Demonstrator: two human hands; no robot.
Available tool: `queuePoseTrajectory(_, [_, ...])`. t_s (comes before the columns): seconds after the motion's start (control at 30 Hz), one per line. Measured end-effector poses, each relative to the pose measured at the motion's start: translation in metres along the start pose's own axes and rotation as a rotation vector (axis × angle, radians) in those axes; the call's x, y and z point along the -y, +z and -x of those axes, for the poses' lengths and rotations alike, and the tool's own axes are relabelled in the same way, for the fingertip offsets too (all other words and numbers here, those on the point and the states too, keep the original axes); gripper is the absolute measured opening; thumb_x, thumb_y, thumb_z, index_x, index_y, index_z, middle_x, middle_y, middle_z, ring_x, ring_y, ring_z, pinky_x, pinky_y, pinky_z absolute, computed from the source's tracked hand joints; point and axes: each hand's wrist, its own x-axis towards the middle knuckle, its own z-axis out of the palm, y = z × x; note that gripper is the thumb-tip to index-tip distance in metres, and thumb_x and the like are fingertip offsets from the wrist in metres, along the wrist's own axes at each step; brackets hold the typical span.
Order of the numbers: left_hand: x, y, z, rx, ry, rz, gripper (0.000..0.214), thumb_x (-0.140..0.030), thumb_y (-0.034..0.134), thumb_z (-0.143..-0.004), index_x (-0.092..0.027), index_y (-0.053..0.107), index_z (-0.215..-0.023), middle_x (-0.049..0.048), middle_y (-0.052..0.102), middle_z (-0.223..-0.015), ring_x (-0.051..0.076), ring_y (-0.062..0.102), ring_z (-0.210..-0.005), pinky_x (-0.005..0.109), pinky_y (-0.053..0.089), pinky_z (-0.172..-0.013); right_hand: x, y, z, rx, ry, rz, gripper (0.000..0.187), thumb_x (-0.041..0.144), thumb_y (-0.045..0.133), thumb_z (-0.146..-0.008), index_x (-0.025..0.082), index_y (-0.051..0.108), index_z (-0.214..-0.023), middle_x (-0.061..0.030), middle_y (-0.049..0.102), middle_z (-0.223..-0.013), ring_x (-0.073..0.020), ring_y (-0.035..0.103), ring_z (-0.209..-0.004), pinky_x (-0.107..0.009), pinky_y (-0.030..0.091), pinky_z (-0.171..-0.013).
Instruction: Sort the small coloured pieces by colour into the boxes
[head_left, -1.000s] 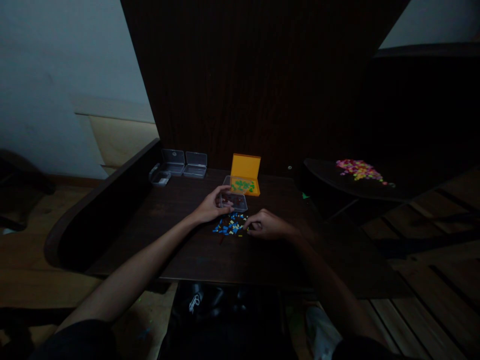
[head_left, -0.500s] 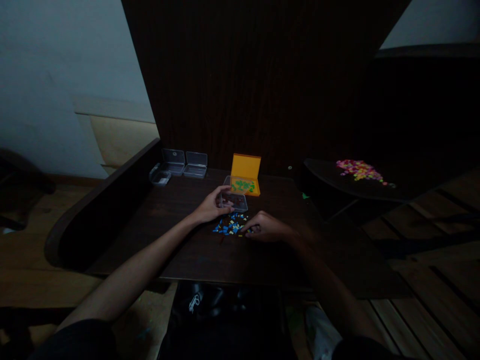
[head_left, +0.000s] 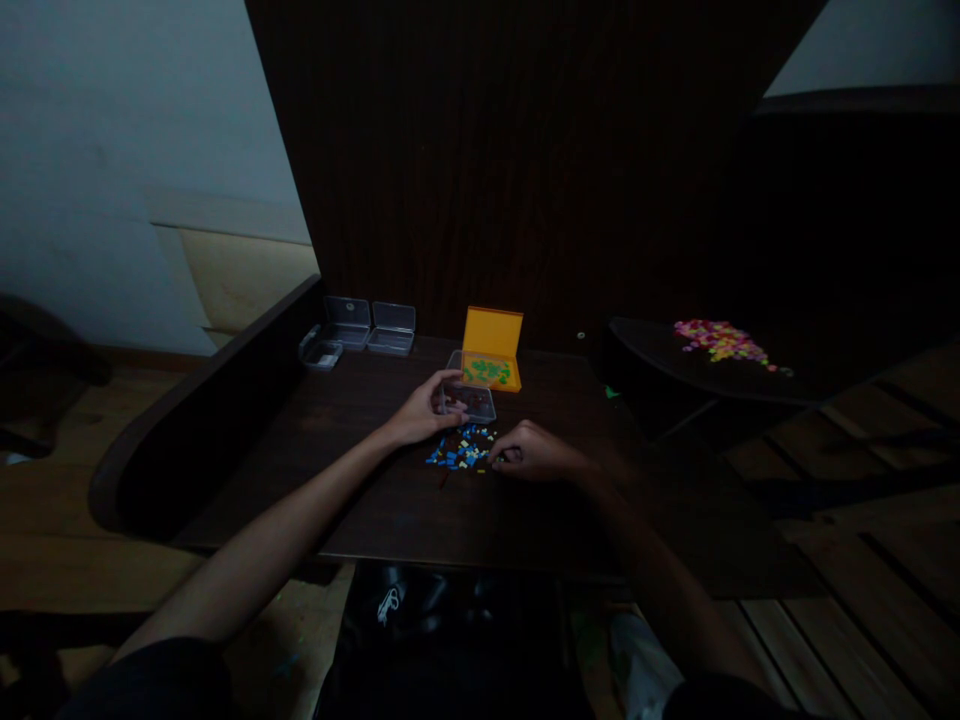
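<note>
My left hand grips the left side of a clear plastic box, thumb in front and fingers behind. A few dark reddish bits seem to lie in the box. Just in front of it, small blue, pale yellow and white pieces are spread on the dark wooden desk. My right hand rests at the right edge of this pile with its fingers curled together; whatever is between the fingertips is too small to make out. Behind the clear box stands an open orange case with green pieces in it.
Open clear boxes stand at the back left, with a smaller clear box beside them. Pink and yellow pieces lie heaped on a raised side shelf. A raised wooden side panel borders the desk's left.
My right hand's fingers have drawn in slightly, and the fingertips have shifted a little to the right at the pile's edge. My left hand and the clear box stay put.
</note>
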Motion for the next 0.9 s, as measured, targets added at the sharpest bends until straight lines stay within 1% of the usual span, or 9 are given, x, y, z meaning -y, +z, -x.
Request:
queuePoseTrajectory(0.3, [0.0004, 0.0, -0.0003, 0.01, 0.005, 0.002, 0.072, -0.015, 0.079, -0.063, -0.02, 0.045, -0.126, 0.0121, 0.054, -0.127, 0.014, 0.064, -0.089, 0.04, 0.054, -0.087, 0.0003, 0.0017, 0.0, 0.009, -0.007, 0.003, 0.017, 0.026, 0.066, -0.077, 0.018, 0.076, -0.088, 0.0032, 0.058, -0.057, -0.0072, 0.048, -0.05, -0.019, 0.033, -0.056])
queuePoseTrajectory(0.5, [0.0006, -0.0002, -0.0005, 0.012, 0.009, -0.004, 0.072, -0.016, 0.08, -0.063, -0.02, 0.045, -0.126, 0.0112, 0.054, -0.125, 0.014, 0.064, -0.089, 0.039, 0.054, -0.087, 0.0044, 0.0024, -0.0016, 0.014, 0.007, 0.027, 0.016, 0.029, 0.066, -0.08, 0.019, 0.076, -0.088, 0.0021, 0.061, -0.061, -0.0081, 0.051, -0.054, -0.02, 0.034, -0.058])
queuePoseTrajectory(0.7, [0.0013, -0.0009, -0.0004, 0.016, 0.018, 0.006, 0.072, -0.016, 0.08, -0.063, -0.02, 0.046, -0.126, 0.0114, 0.054, -0.125, 0.015, 0.064, -0.089, 0.039, 0.055, -0.086, 0.0072, 0.0039, -0.0036, 0.008, 0.032, 0.062, 0.016, 0.028, 0.065, -0.08, 0.02, 0.075, -0.089, 0.001, 0.064, -0.065, -0.0086, 0.051, -0.056, -0.02, 0.034, -0.06])
queuePoseTrajectory(0.9, [0.003, -0.001, -0.0009, 0.016, 0.024, -0.002, 0.071, -0.014, 0.079, -0.064, -0.021, 0.046, -0.126, 0.011, 0.054, -0.125, 0.014, 0.064, -0.089, 0.037, 0.055, -0.086, 0.0078, 0.0063, -0.0064, 0.0, 0.057, 0.085, 0.015, 0.021, 0.062, -0.079, 0.021, 0.075, -0.087, 0.0007, 0.067, -0.067, -0.0091, 0.053, -0.057, -0.02, 0.033, -0.06])
